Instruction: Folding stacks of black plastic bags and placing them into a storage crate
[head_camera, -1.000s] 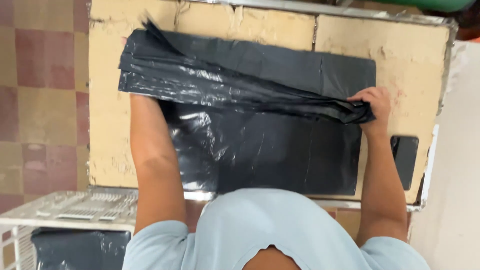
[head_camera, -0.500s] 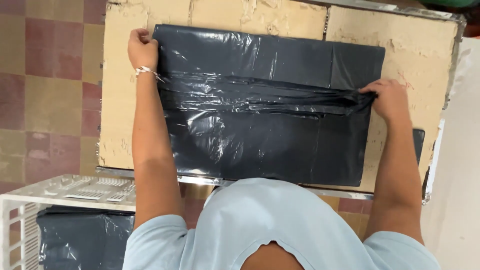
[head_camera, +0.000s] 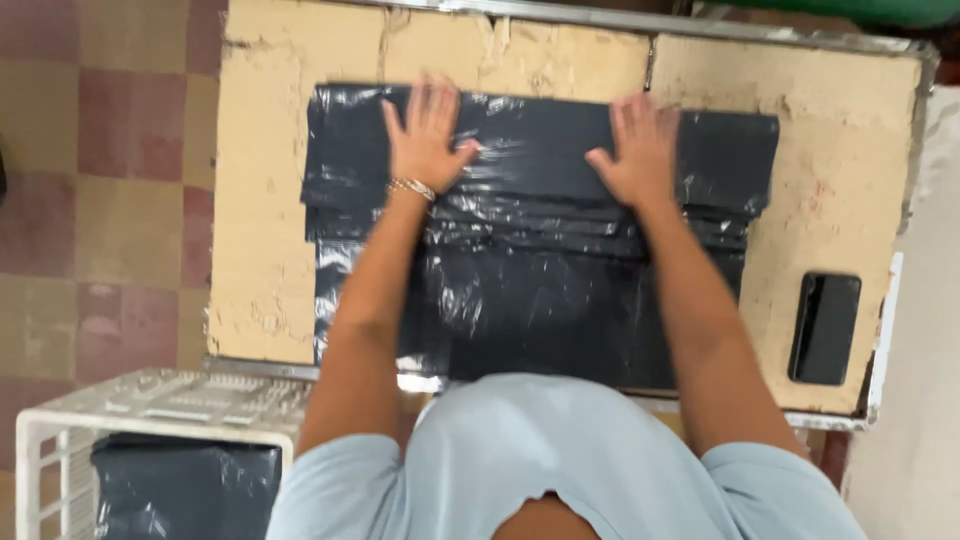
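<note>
Half a second ago each hand gripped an edge of the shiny black plastic bag (head_camera: 540, 250); now the left hand (head_camera: 425, 135) and right hand (head_camera: 640, 150) press flat, fingers spread, smoothing its folded far half onto the worn beige desk (head_camera: 270, 200).

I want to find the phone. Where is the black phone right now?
In the head view, the black phone lies flat on the table near its right edge, beside the black plastic bag and below the right hand.
</note>
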